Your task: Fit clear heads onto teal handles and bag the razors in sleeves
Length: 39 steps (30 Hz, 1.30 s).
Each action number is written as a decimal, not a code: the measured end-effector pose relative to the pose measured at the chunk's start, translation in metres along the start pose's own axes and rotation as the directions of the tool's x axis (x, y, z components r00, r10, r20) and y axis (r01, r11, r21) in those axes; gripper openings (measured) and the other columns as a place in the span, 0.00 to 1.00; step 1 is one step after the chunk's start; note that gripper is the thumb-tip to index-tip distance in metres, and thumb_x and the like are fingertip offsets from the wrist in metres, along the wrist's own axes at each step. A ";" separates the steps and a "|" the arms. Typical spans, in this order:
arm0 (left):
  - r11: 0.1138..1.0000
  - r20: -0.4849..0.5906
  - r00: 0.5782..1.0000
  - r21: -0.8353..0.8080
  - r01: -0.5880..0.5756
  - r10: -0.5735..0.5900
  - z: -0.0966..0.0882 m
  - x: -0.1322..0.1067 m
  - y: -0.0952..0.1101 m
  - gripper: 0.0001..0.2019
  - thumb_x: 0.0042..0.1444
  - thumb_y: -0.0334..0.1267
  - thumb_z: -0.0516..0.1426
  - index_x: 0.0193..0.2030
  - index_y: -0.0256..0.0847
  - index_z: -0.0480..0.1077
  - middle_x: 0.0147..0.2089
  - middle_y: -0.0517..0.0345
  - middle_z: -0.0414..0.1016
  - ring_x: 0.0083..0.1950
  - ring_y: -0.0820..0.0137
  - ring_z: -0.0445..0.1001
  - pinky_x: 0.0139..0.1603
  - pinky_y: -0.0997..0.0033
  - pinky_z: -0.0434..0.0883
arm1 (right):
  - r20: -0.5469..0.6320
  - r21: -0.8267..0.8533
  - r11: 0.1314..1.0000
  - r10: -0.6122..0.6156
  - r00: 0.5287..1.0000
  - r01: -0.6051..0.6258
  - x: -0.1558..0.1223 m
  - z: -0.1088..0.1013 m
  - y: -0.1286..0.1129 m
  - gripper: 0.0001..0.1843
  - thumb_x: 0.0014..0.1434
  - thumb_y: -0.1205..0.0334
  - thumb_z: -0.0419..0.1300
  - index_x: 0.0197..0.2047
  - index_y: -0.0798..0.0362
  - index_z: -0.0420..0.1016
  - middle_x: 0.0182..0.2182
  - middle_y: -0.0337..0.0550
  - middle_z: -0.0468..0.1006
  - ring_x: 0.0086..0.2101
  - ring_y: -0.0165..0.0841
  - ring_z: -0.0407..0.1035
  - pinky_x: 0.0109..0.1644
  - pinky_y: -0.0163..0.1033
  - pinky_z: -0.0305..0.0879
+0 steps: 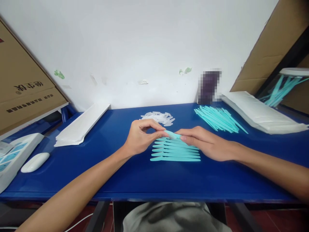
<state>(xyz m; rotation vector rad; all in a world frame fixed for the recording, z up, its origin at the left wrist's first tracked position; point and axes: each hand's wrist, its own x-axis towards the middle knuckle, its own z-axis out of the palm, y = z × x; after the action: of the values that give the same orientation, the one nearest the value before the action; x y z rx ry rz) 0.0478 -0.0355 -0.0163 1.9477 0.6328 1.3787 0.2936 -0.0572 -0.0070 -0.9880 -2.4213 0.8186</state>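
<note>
Between my two hands, above the blue table, is a turquoise eyebrow razor. My left hand pinches its left tip with thumb and forefinger; a pale translucent piece, seemingly a blade cover, shows by that end. On the right, my right hand grips the handle, hiding most of it. Just below both hands lies a row of matching turquoise razors, side by side with their tips to the left. Beyond my left hand sits a loose pile of small translucent white covers.
More turquoise razors lie heaped at the back right, beside a white packet. A clear jar holds others. At left are a long white packet, a white mouse and cardboard. A wall bounds the blue table.
</note>
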 end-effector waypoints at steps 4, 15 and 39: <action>0.979 0.088 0.988 -0.152 0.138 -0.125 0.002 -0.001 0.002 0.07 0.47 0.36 0.72 0.29 0.38 0.80 0.30 0.54 0.82 0.30 0.71 0.79 0.30 0.74 0.76 | 0.048 0.101 0.994 0.027 0.999 -0.032 -0.002 -0.001 -0.001 0.27 0.70 0.42 0.45 0.44 0.52 0.77 0.27 0.38 0.68 0.27 0.30 0.58 0.31 0.36 0.57; 0.985 0.030 0.992 0.126 0.120 -0.125 -0.016 0.010 -0.018 0.14 0.58 0.48 0.64 0.36 0.38 0.80 0.32 0.56 0.80 0.31 0.72 0.74 0.33 0.73 0.70 | -0.144 -0.235 0.971 -0.071 0.987 0.036 0.008 -0.001 0.005 0.22 0.73 0.50 0.43 0.49 0.53 0.74 0.35 0.43 0.75 0.33 0.34 0.68 0.38 0.38 0.61; 0.813 0.454 0.886 0.549 -0.194 -0.095 -0.063 0.012 -0.038 0.14 0.69 0.40 0.51 0.52 0.40 0.76 0.41 0.53 0.74 0.38 0.69 0.71 0.40 0.70 0.68 | -0.187 -0.827 0.533 0.038 0.982 -0.178 0.008 0.003 0.025 0.23 0.71 0.54 0.46 0.55 0.54 0.76 0.45 0.51 0.78 0.38 0.40 0.75 0.30 0.39 0.58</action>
<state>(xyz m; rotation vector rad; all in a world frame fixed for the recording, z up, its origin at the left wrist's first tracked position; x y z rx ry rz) -0.0078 0.0129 -0.0229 2.6830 0.8337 0.7142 0.2990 -0.0374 -0.0243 -1.4582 -2.6174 -0.5269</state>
